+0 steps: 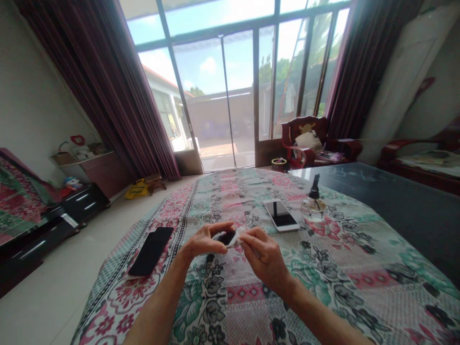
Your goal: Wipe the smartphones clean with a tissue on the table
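My left hand [208,239] grips a dark-faced phone [226,237] by its edges, with thumb and fingers on opposite sides. Much of the phone is hidden by the fingers. In my right hand [262,251] is a pinched white tissue [236,237], pressed against the phone's right end. A white phone with a black screen [282,215] lies face up beyond my right hand. Left of my left hand rests a larger black phone [151,251]. A clear spray bottle [314,206] with a black nozzle stands to the right of the white phone.
A floral cloth [251,292] covers the round-edged table under my hands. A dark glossy tabletop [388,201] adjoins it on the right. Farther off are a carved wooden chair [305,143], a yellow bag [137,189] on the floor and a black drawer cabinet [84,203].
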`<state>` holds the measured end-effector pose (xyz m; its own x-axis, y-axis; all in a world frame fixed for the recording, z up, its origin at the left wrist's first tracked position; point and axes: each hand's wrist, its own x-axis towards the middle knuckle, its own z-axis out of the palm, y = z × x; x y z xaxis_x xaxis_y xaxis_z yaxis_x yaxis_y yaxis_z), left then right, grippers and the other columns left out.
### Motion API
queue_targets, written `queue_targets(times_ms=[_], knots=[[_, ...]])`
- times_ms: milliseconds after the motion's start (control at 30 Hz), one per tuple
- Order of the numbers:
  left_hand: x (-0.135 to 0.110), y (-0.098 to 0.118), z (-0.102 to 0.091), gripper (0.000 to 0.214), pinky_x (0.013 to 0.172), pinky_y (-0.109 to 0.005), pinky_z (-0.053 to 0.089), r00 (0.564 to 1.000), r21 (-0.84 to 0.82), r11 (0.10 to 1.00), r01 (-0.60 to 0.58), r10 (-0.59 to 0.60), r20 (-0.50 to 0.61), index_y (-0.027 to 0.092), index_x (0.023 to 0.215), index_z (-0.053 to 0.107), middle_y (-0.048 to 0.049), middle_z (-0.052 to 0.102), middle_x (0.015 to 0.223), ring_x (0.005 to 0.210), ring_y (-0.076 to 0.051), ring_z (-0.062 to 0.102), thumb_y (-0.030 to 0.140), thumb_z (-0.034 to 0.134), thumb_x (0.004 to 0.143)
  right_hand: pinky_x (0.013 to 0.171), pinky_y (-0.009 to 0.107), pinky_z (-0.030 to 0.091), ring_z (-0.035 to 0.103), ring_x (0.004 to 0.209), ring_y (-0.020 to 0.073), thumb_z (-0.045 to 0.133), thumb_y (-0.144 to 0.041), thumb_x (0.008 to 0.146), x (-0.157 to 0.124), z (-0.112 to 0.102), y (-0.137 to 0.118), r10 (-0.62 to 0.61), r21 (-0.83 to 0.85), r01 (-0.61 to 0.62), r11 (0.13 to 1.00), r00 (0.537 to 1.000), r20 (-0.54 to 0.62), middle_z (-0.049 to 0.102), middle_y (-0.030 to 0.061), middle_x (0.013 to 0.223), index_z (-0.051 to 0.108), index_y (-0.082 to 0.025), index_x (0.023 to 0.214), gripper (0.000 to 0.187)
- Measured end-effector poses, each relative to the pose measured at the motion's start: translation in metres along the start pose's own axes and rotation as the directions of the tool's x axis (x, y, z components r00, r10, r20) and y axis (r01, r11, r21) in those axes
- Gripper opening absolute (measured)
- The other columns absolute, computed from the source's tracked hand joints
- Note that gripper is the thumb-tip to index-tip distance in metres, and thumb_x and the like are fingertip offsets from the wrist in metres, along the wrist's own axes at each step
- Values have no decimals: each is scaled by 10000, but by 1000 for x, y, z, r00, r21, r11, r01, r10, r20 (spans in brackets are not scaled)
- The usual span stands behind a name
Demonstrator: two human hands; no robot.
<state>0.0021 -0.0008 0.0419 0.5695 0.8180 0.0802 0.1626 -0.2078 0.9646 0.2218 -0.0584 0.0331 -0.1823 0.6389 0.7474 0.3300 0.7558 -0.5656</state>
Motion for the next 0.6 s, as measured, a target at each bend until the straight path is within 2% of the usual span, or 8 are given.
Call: queue_targets(times_ms=[200,467,600], knots=[[1,-1,1,718,1070,-443,323,999,-17,999,-36,37,31,212,1262,598,-65,642,1230,1183,-322,527,307,820,586,734,281,497,598,809,163,525,-192,903,1,-3,9,32,-32,-34,999,998,-58,618,52,852,685,-211,955,169],[1,-7,-3,756,1066,-452,324,1000,-28,1000,-7,8,16,233,1271,590,-62,649,1217,1180,-326,528,268,836,556,748,270,495,593,826,154,522,-168,899,0,1,-3,0,27,0,1000,1000,-6,606,49,878,689,-218,993,198],[1,-4,-1,715,1057,-449,334,999,-42,998,-35,37,39,227,1269,592,-63,649,1213,1171,-321,532,290,815,593,721,266,497,601,805,156,532,-174,893,1,-1,3,23,7,-23,1000,998,-53,618,47,855,694,-209,956,177]])
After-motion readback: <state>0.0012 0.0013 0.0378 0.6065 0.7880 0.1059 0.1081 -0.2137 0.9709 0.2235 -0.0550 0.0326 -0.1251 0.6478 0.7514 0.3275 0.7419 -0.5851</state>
